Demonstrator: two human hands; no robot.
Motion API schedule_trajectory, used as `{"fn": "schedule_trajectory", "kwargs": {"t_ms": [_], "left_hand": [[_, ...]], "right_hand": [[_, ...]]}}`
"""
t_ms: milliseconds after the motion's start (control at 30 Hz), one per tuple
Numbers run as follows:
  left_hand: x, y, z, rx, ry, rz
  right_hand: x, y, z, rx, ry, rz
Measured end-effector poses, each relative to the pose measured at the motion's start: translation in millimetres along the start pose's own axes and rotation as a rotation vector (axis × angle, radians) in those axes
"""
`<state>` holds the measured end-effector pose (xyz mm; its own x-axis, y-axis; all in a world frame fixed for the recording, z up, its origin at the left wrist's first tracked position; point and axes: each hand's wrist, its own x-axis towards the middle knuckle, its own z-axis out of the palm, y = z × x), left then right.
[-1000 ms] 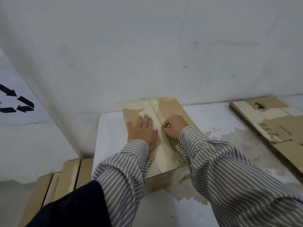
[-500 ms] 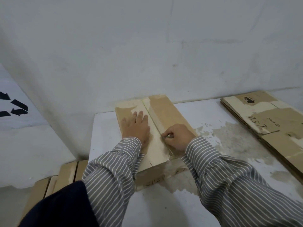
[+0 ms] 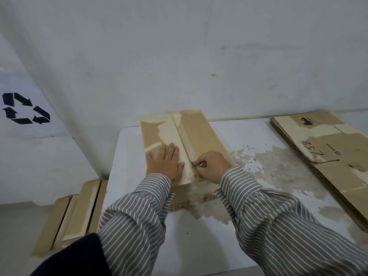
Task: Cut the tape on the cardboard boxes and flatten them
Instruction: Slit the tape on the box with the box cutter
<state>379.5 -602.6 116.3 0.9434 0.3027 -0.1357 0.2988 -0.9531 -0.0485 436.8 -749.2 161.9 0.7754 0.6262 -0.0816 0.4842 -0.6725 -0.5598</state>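
A brown cardboard box point(image 3: 201, 132) stands on the white table point(image 3: 199, 236), its top seam covered by pale tape point(image 3: 184, 136). My left hand point(image 3: 165, 164) lies flat on the left flap, fingers together. My right hand point(image 3: 212, 166) is closed around a small cutter point(image 3: 196, 165), mostly hidden in the fist. Its tip meets the tape seam close to the near end of the box. Striped sleeves cover both arms.
A stack of flattened cartons point(image 3: 326, 160) lies at the table's right. More cardboard boxes point(image 3: 73, 212) sit on the floor to the left, below the table. A white sack with a recycling symbol point(image 3: 23, 108) stands at far left. The wall is just behind the box.
My right hand has drawn the cutter along the seam toward me, from mid-box to near the front end. The left hand stayed pressed on the left flap.
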Motion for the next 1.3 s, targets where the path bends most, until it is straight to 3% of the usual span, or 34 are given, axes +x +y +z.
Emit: {"fn": "schedule_trajectory", "kwargs": {"t_ms": [467,667,767,933,1133,1300], "left_hand": [[-3.6,6.5,-4.2,-0.034,-0.010,-0.069],[-16.9,9.6,-3.6,-0.101,0.164,-0.118],[-20.2,8.9,-5.0,-0.147,0.169,-0.083],[-27.1,2.3,-2.1,-0.213,0.127,-0.050],[-30.3,4.3,3.1,-0.184,0.115,-0.076],[-29.8,4.7,4.8,-0.173,0.132,-0.073]], "right_hand": [[-44.1,16.3,-9.4,0.068,-0.089,-0.029],[-44.6,17.8,-23.0,0.016,-0.167,-0.041],[-42.2,20.0,-28.1,-0.071,-0.193,-0.074],[-37.7,28.4,-28.3,-0.201,-0.131,-0.112],[-37.9,23.1,-4.7,-0.323,0.086,-0.238],[-35.0,22.9,4.9,-0.430,0.114,-0.277]]}}
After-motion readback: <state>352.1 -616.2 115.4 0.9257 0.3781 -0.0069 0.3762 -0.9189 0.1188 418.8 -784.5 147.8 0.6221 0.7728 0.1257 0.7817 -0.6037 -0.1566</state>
